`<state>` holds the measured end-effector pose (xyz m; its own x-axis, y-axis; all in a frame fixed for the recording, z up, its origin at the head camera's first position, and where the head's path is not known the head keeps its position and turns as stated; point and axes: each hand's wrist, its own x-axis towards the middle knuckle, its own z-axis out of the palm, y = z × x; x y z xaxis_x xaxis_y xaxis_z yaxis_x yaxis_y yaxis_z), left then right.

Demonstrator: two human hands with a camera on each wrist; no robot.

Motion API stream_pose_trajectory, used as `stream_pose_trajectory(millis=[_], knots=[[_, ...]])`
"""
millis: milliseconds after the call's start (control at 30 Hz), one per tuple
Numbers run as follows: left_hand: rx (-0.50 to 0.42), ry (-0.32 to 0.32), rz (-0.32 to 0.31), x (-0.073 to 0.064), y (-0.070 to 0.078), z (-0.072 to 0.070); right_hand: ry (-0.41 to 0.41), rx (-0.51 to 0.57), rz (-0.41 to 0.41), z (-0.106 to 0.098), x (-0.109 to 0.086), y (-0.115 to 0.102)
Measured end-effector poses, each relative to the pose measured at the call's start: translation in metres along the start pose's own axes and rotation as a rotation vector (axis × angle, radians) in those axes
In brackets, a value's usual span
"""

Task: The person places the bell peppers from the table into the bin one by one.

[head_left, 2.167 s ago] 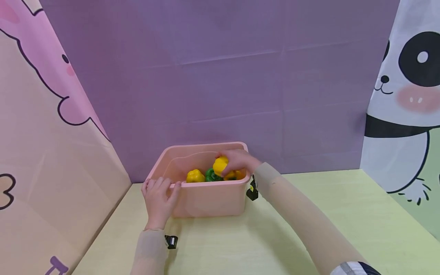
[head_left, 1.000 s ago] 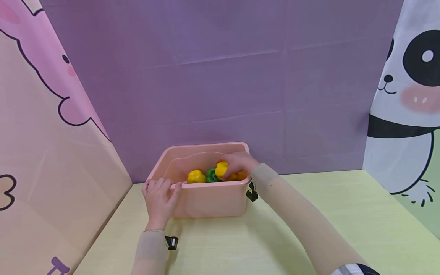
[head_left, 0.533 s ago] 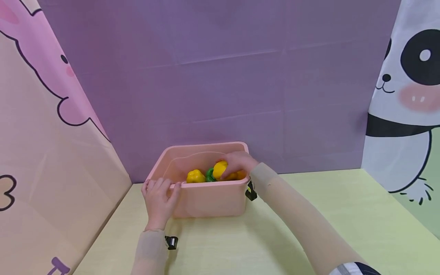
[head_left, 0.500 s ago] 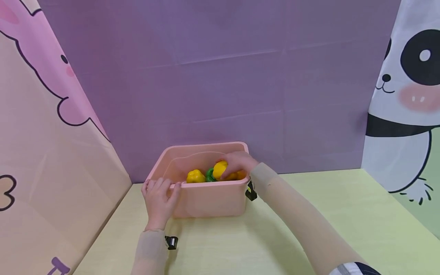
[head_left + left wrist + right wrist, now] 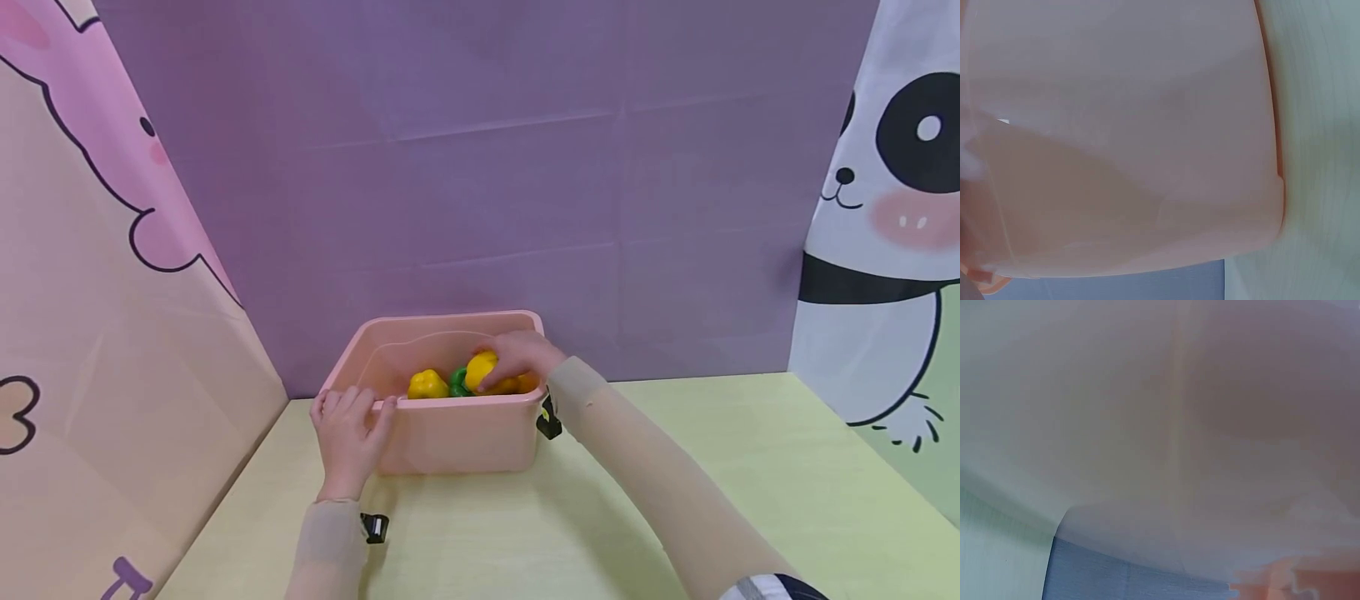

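Note:
A pink plastic bin (image 5: 457,437) sits on the table in the head view, with bell peppers inside. My left hand (image 5: 349,437) grips its near rim at the left corner, fingers hooked over the edge. Reaching in over the right side, my right hand (image 5: 521,354) holds a yellow bell pepper (image 5: 480,371) low in the bin. To the left of that lie a green bell pepper (image 5: 457,383), partly covered, and another yellow bell pepper (image 5: 428,385). Beneath the right hand an orange-yellow piece (image 5: 528,382) shows; its full shape is hidden. Neither wrist view shows the peppers.
The pale wooden table (image 5: 675,467) extends in front of the bin and to its right. A purple cloth backdrop (image 5: 480,167) hangs just behind it. Printed panels stand at the left (image 5: 112,333) and right (image 5: 885,250). The bin's wall (image 5: 1135,137) fills most of the left wrist view.
Since the oldest frame, my right hand has lowered the yellow bell pepper deeper into the bin, covering more of the green one. Over the last second little has moved. My left hand stays put.

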<state>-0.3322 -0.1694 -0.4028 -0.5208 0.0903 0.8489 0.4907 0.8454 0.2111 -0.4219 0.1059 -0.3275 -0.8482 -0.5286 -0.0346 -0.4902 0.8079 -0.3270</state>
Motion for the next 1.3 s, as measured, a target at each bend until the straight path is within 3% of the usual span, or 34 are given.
stream_pose_trajectory(millis=[100,333,567,700,900,1100,1300], knots=[[0.002,-0.003,-0.004,0.0,0.0,0.0,0.008,0.008,0.002,0.0,0.0,0.0],[0.008,-0.001,-0.006,0.0,-0.001,0.001,0.041,0.193,0.007,0.003,-0.001,0.001],[0.009,-0.004,-0.007,-0.001,-0.002,0.0,0.087,0.24,0.002,0.003,-0.004,-0.001],[0.009,0.006,-0.001,-0.003,-0.003,-0.001,0.146,0.249,-0.059,0.003,-0.003,0.001],[0.0,0.013,0.005,-0.001,-0.005,0.001,0.244,0.352,-0.171,0.002,0.0,0.007],[-0.004,-0.006,-0.001,-0.002,-0.004,0.004,0.249,0.453,-0.112,0.0,-0.004,0.014],[-0.001,-0.034,-0.006,0.003,-0.004,0.006,0.29,0.474,-0.077,-0.007,-0.011,0.024]])
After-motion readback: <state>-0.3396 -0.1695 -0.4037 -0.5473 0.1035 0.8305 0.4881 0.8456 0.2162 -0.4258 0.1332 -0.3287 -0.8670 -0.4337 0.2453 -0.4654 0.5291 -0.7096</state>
